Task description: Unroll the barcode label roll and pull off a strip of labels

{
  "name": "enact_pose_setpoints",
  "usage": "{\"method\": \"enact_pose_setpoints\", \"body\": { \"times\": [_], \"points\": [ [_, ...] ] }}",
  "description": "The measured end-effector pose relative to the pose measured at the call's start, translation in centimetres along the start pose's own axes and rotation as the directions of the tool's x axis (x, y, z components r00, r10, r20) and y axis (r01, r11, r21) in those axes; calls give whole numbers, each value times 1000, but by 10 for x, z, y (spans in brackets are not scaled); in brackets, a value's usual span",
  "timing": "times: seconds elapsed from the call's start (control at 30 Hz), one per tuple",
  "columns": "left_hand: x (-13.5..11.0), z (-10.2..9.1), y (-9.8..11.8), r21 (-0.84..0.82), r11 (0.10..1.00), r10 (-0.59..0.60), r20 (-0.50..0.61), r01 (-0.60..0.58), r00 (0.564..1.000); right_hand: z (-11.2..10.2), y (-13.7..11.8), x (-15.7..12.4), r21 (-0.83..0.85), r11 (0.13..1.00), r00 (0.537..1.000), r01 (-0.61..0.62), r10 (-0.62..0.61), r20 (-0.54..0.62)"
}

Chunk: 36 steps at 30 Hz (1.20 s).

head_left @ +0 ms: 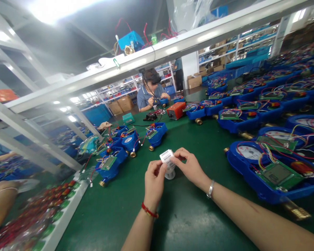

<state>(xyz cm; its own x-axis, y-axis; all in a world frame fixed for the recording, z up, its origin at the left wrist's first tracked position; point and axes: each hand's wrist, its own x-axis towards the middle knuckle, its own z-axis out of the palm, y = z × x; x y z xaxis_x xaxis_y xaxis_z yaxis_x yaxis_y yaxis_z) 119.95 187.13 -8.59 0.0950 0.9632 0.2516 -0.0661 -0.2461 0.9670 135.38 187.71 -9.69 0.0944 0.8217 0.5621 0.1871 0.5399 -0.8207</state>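
Observation:
My left hand point(154, 182) and my right hand point(188, 166) meet over the green table point(188, 216), both pinching a small white roll of printed labels point(167, 162). My left fingers grip its lower left side, and my right fingers hold the top right edge by the label strip. A red cord is on my left wrist and a silver bracelet on my right. The nearest blue water meter point(272, 172), with a green circuit board and coloured wires, lies to the right of my hands.
Several blue meters point(125, 144) lie to the left and many more fill the right side. A red box point(176, 110) sits further back. A co-worker point(149, 92) sits at the far end. A white tray of red and green parts point(49, 212) stands at the left.

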Motion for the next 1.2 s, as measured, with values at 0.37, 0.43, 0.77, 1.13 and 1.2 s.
{"method": "enact_pose_setpoints", "body": {
  "times": [0.37, 0.43, 0.77, 1.13, 1.2],
  "points": [
    [24, 20, 6, 131, 989, -77, 67, 68, 995, -10, 9, 9, -32, 999, 999, -5, 4, -41],
    [28, 25, 7, 163, 985, -76, 78, 62, 994, -12, 12, 12, -12, 1000, 998, -25, 24, -52],
    [34, 41, 10, 196, 969, -163, 40, 152, 986, -18, 19, 16, 2, 998, 993, -55, 55, -109],
    [23, 48, 0, 189, 970, -165, 43, 154, 985, -19, 10, 13, -16, 999, 992, -44, 42, -115],
    [22, 48, 0, 252, 965, -86, 42, 72, 995, -20, 13, 14, -19, 998, 988, -61, 58, -141]
  ]
}}
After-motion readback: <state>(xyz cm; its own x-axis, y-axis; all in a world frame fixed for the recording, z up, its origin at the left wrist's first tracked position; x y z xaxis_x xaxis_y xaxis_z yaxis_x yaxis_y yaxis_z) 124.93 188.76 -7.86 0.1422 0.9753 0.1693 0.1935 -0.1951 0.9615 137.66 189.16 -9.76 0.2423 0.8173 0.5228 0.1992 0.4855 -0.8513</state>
